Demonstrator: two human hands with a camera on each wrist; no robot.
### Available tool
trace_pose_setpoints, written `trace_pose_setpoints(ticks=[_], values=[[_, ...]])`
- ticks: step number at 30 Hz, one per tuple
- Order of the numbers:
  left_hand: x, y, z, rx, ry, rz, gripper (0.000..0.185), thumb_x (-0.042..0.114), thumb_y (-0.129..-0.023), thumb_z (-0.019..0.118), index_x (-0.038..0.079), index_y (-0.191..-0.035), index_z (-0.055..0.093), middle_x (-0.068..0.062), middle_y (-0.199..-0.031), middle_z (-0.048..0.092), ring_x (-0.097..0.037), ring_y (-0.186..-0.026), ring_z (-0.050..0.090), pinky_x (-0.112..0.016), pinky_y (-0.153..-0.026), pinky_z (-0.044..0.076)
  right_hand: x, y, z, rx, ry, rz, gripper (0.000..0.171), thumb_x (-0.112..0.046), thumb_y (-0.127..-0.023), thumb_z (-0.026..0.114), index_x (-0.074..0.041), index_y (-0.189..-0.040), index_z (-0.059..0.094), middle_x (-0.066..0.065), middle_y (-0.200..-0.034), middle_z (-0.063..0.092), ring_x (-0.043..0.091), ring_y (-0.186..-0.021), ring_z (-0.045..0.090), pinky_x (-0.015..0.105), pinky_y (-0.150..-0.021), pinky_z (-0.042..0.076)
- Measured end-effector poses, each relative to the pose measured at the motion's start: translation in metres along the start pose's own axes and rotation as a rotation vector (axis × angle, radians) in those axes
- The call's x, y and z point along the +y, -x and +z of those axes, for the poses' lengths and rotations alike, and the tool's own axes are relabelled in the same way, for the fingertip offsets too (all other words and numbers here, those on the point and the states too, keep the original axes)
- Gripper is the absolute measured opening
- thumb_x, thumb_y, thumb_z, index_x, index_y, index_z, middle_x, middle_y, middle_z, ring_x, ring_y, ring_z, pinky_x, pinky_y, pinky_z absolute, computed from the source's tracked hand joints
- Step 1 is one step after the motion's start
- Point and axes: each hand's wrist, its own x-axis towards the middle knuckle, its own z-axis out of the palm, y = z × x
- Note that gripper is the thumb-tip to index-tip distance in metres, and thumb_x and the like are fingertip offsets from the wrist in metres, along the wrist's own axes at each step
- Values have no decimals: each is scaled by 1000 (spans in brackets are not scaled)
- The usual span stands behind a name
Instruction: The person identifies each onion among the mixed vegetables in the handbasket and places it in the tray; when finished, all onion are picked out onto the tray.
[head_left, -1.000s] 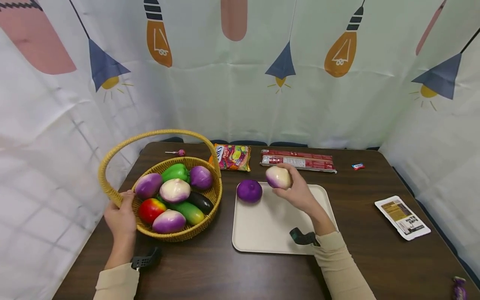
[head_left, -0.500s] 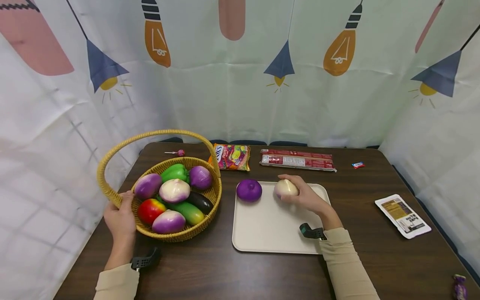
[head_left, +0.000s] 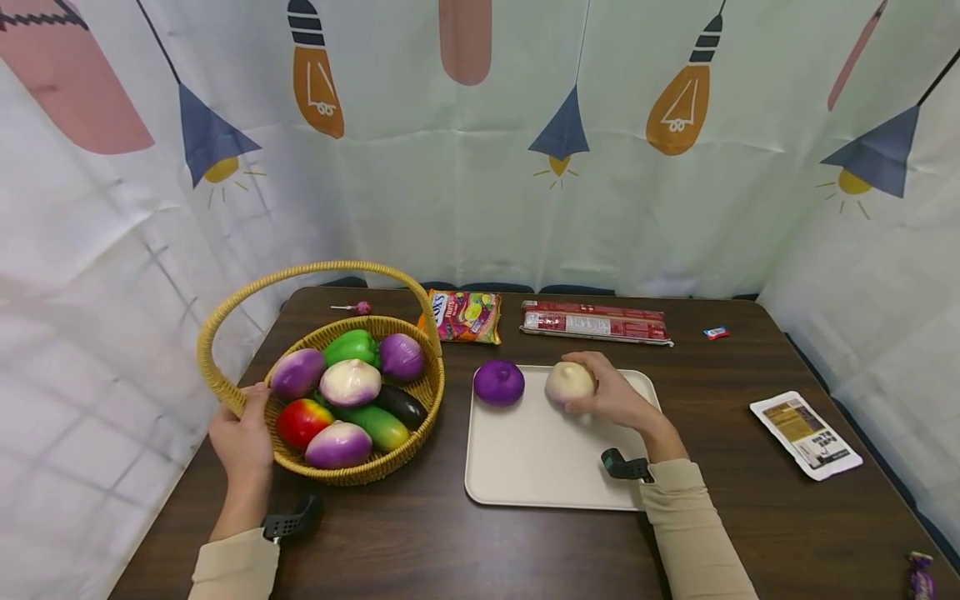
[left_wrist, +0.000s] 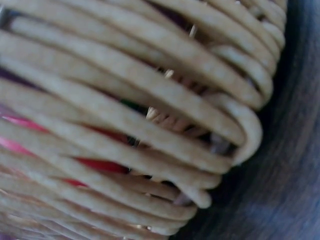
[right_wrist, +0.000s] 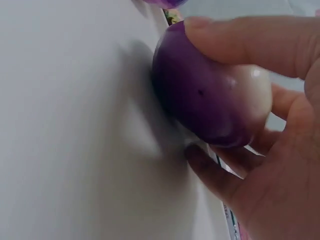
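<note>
Head view: the right hand [head_left: 611, 396] has its fingers curled round a white-and-purple onion [head_left: 570, 383] sitting on the cream tray [head_left: 540, 467], at its far edge, just right of a solid purple onion [head_left: 498, 382]. Left of the tray, the left hand [head_left: 242, 433] grips the wicker basket [head_left: 352, 471] by its rim, on the side away from the tray.

Left wrist view: only basket weave [left_wrist: 150, 125] up close, can't tell the fingers here.

Right wrist view: fingers [right_wrist: 250, 40] wrapped over the onion [right_wrist: 210, 100], which touches the tray [right_wrist: 75, 125].

A round white-and-purple onion [head_left: 569, 384] is held resting on the cream tray [head_left: 540, 467], beside a purple onion [head_left: 498, 382]
</note>
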Motion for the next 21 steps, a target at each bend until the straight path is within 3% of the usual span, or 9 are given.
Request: trace_pose_setpoints(ticks=[11, 16, 21], values=[[-1, 0, 0, 3, 19, 11, 17, 25, -94, 66, 9, -90, 69, 11, -81, 61, -13, -82, 49, -22, -76, 37, 0, -1, 2, -27, -34, 39, 88, -13, -76, 83, -9, -149, 34, 18, -149, 35, 40, -132, 39, 56, -104, 35], [-1, -1, 0, 5, 25, 14, 17, 24, -94, 65, 8, -91, 69, 11, -81, 62, -11, -82, 49, -23, -78, 34, -11, 4, -5, 0, 99, 35, 91, -25, -79, 82, -9, -152, 29, 18, -153, 29, 42, -135, 36, 60, -105, 33], [1, 2, 1, 8, 24, 2, 14, 24, -93, 66, 12, -89, 69, 11, -81, 61, -12, -83, 48, -24, -78, 34, -43, 12, -9, 104, 215, -13, 68, -29, -90, 72, -11, -147, 40, 14, -152, 34, 37, -139, 33, 60, -106, 31]])
